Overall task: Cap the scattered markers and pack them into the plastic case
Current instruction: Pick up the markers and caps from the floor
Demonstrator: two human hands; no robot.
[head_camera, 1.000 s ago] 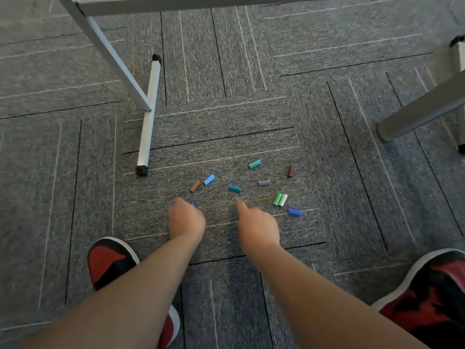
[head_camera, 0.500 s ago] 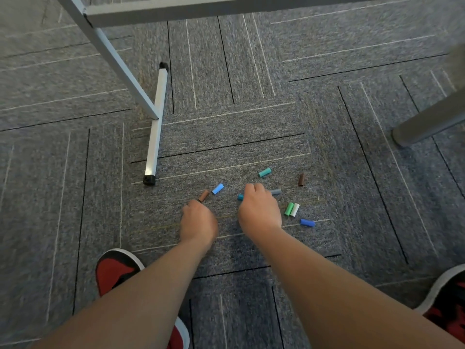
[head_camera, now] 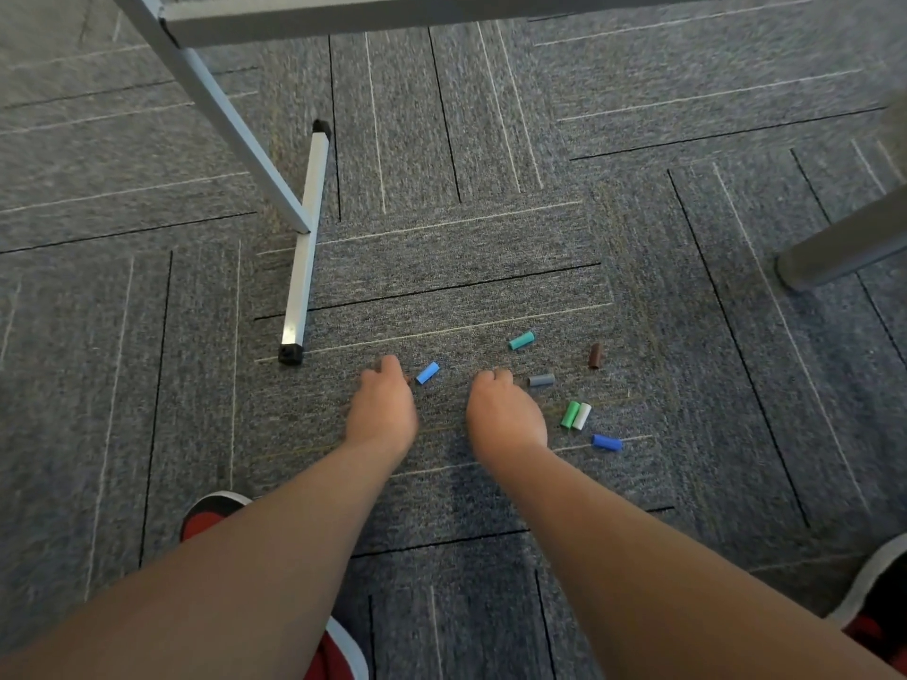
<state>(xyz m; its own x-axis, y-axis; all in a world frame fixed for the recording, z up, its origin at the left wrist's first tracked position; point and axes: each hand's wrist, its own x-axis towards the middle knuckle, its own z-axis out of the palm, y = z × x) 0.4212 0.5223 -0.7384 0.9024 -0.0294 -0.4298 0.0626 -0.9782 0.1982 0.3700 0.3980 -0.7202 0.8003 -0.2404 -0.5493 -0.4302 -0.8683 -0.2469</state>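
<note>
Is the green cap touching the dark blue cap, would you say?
No, bare carpet separates the green cap from the dark blue cap.

**Two hands among caps on the carpet**

Both hands are down on the grey carpet (head_camera: 638,139), fingers curled under; whether they hold anything is hidden. The left hand (head_camera: 380,409) is just beside a light blue cap (head_camera: 427,373), and the right hand (head_camera: 505,414) is near a grey cap (head_camera: 541,380). A green cap (head_camera: 570,414) and a white cap (head_camera: 582,416) lie touching.

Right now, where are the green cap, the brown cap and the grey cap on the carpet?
green cap (head_camera: 570,414): head view, middle of its side.
brown cap (head_camera: 595,355): head view, middle of its side.
grey cap (head_camera: 541,380): head view, middle of its side.
</note>
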